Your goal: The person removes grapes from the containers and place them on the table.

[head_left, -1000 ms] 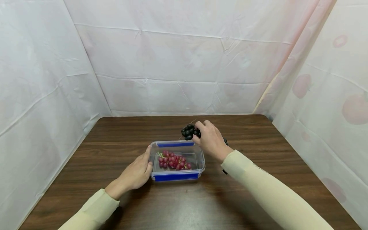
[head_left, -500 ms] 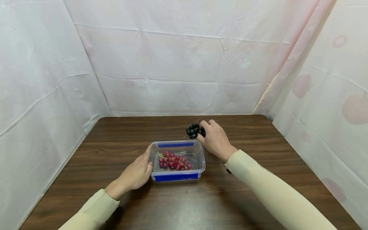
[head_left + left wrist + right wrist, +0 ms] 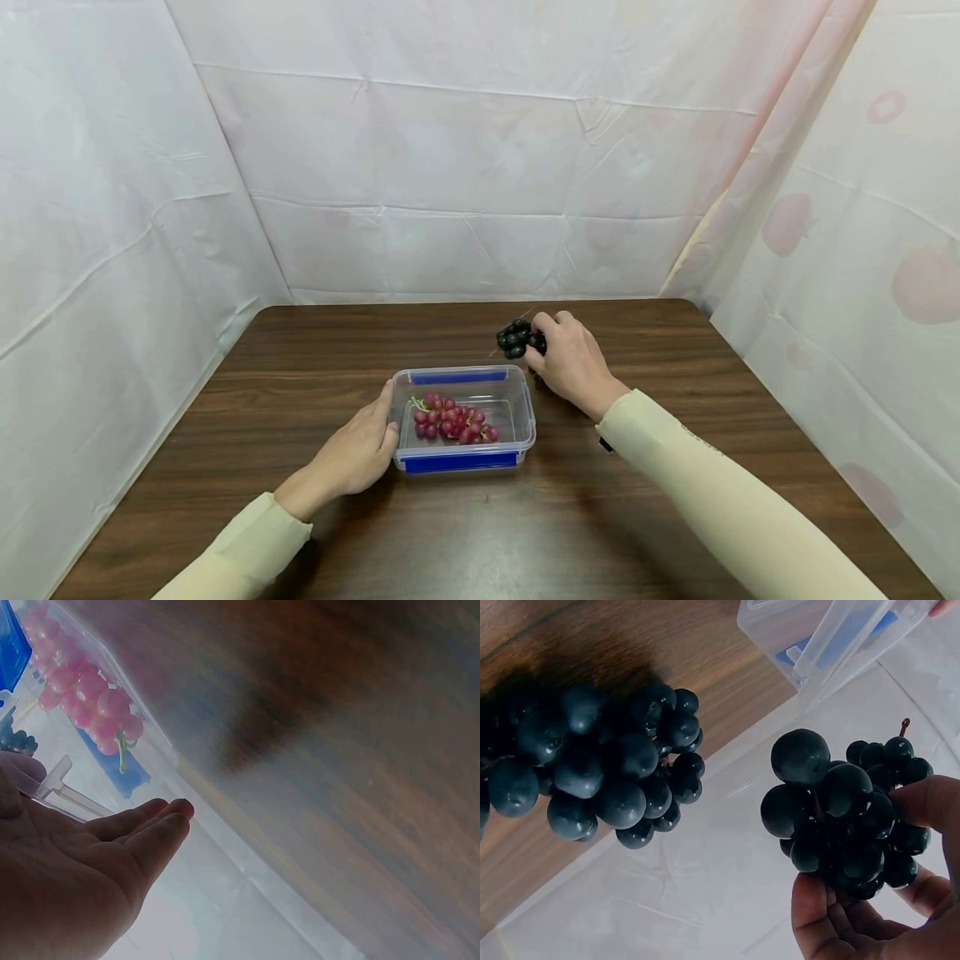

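Observation:
My right hand (image 3: 573, 358) holds a small bunch of black grapes (image 3: 517, 340) above the table, just beyond the far right corner of a clear plastic container. In the right wrist view, thumb and fingers pinch this bunch (image 3: 840, 817) from its sides. A larger black bunch (image 3: 592, 757) lies on the wood beside it, mostly hidden under the hand in the head view. My left hand (image 3: 352, 450) rests with straight fingers along the left wall of the lidless container (image 3: 462, 461), which has blue strips. Inside lies a bunch of red grapes (image 3: 453, 419), its green stem toward the left.
The dark wood-grain table (image 3: 322, 333) ends at a back edge against a white hanging sheet (image 3: 480, 167). More sheeting with faded fruit prints (image 3: 930, 283) closes off the right side, and a pale sheet (image 3: 112, 250) covers the left.
My right hand has moved a short way to the right with the black grapes, away from over the container's far rim. The left hand, container and red grapes have stayed put.

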Demonstrator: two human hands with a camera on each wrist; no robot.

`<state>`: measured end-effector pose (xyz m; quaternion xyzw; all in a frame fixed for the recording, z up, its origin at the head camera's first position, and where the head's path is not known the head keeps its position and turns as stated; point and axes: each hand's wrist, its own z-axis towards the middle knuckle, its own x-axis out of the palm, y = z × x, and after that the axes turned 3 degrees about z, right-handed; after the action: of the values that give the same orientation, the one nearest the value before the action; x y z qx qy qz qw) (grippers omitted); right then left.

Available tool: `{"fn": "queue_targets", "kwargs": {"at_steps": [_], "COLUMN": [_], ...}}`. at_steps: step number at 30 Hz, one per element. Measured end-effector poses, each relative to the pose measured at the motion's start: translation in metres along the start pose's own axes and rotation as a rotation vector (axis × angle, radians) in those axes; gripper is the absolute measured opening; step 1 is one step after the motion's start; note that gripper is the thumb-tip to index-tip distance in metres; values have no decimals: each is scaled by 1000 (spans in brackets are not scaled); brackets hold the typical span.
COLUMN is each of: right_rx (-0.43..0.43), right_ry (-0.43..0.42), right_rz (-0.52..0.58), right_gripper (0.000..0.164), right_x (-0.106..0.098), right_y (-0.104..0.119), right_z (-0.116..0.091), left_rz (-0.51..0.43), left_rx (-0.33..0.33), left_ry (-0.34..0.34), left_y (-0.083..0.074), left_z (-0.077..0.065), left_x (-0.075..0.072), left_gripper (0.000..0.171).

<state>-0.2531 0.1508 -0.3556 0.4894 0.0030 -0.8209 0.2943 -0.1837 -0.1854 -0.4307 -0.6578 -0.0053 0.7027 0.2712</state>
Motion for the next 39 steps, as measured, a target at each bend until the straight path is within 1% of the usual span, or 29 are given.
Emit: {"fn": "queue_targets", "kwargs": {"at_steps": [11,27,39], "right_rx": [47,59,95], "right_ry": [15,21,43], "right_rz": [-15,-30,-38], "right_gripper": [22,24,27], "right_x": [-3,-8,-9], "right_y": [-11,-23,-34], "right_z": [-1,-3,-5], "left_rz": [2,7,6], "left_rx": [6,1,-1], "left_ry": [-3,-3,-3], "left_y": [-1,1,1], "left_z": [1,0,0], "left_x": [0,0,0], "left_gripper": [70,69,70]}}
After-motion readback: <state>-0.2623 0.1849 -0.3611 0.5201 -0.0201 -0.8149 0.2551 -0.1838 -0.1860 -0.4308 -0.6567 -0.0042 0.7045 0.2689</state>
